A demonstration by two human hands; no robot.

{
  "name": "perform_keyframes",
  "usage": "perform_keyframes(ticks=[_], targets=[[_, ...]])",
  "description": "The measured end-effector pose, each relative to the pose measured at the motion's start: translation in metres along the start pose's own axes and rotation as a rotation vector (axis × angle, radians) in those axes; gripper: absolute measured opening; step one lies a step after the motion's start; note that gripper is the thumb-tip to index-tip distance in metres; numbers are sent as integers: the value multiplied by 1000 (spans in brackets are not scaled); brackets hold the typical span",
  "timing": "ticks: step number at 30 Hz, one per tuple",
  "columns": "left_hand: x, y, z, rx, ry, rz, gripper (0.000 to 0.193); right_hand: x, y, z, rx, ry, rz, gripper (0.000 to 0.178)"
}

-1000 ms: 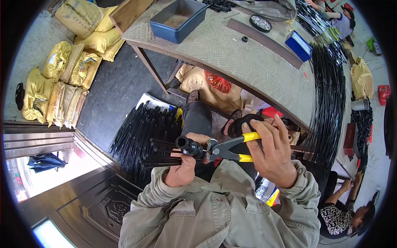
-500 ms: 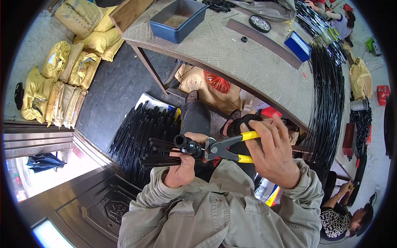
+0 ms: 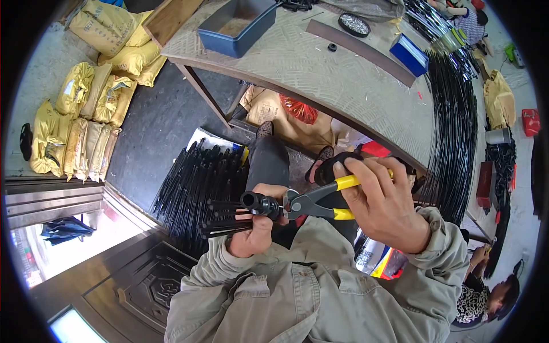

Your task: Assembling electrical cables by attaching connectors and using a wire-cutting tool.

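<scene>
My left hand is closed around a black tubular piece with a round open end and ridged sides. Several thin black rods stick out leftward from the same hand. At the right end of this bundle sit the metal jaws of a pair of pincers; whether they bite on anything is hard to see. The pincers have yellow grips, spread apart. My right hand has its fingers curled over the upper grip, with the palm beside the lower one.
A pile of black rods lies at left by my leg. Ahead stands a table bearing a blue-grey bin, a blue box and long black strands. Yellow sacks are stacked far left. A co-worker sits at lower right.
The fingers of my right hand have bent in over the upper grip, and its forearm has swung slightly right. My left hand keeps its hold. The whole view has shifted a little.
</scene>
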State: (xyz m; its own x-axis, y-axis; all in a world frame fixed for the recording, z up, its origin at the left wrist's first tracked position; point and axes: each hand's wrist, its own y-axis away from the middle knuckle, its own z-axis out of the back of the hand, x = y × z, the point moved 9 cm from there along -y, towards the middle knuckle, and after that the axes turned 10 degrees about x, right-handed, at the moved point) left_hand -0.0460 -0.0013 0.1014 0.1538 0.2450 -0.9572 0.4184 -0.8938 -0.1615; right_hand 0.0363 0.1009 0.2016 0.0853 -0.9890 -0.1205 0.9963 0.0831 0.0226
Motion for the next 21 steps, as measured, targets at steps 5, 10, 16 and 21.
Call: perform_keyframes(ticks=[5,10,16,21], targets=[[-1,-3,-1,-32,28,41,74,-4,-6,8,-8,51,-6,35],[0,-4,-2,-17,50,53,73,-4,-8,16,-7,113,3,32],[-5,-2,-4,-71,-145,63,78,2,-7,19,84,205,107,27],[-3,-4,-4,-103,-233,102,80,-8,-5,-7,362,32,183,25]])
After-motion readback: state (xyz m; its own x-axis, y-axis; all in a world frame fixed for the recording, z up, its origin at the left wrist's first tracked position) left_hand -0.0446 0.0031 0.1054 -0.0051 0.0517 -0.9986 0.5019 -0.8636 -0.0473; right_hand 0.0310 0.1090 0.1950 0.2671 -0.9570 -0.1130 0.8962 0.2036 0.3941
